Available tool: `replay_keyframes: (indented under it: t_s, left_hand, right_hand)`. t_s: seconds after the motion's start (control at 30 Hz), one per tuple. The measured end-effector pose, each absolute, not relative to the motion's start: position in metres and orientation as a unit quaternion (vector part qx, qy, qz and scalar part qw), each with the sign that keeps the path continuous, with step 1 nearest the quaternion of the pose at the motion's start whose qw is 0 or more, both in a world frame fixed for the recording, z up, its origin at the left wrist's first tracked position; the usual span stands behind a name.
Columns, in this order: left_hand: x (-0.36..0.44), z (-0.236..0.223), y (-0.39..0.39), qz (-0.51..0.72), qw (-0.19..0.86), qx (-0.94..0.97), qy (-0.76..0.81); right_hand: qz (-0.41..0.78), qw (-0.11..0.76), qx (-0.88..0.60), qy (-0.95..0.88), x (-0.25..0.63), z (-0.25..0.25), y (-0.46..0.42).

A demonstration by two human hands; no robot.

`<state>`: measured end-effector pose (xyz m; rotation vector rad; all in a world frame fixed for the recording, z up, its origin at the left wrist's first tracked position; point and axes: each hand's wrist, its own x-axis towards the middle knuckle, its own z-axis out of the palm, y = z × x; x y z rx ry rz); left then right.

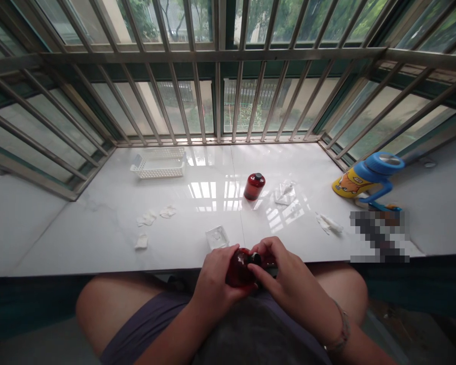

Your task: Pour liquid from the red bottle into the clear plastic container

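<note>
Just over the sill's front edge, my left hand (217, 274) is wrapped round the body of a dark red bottle (236, 271). The bottle leans with its top toward the right. My right hand (283, 268) has its thumb and fingers closed about the black cap (255, 258) at the bottle's neck. A clear square plastic box (217, 237) lies close beyond my left hand. Further back stands a second red bottle (254, 187), upright with a black cap. Right of it is another clear box (285, 193) with a whitish piece on it.
White crumpled tissues (147, 218) lie left on the white sill (99, 223). A white plastic basket (159, 170) stands at the back left. On the right are a crumpled wrapper (329, 223) and a blue-and-yellow flask (368, 175). Metal bars (218, 101) line the window.
</note>
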<state>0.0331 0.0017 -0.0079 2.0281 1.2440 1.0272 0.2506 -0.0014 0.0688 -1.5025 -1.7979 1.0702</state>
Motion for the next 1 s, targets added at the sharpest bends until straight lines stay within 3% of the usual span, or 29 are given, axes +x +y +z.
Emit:
replay_keyframes:
  t_s: [0.57,1.0]
  left_hand:
    - [0.028,-0.014,0.002,0.377,0.351,0.721,0.464]
    - [0.034,-0.01,0.002,0.395,0.27,0.752,0.453]
  right_hand:
    - [0.395,0.305,-0.534,-0.683,0.254,0.07,-0.001]
    - [0.307,0.322,-0.584,-0.679,0.247,0.063,-0.006]
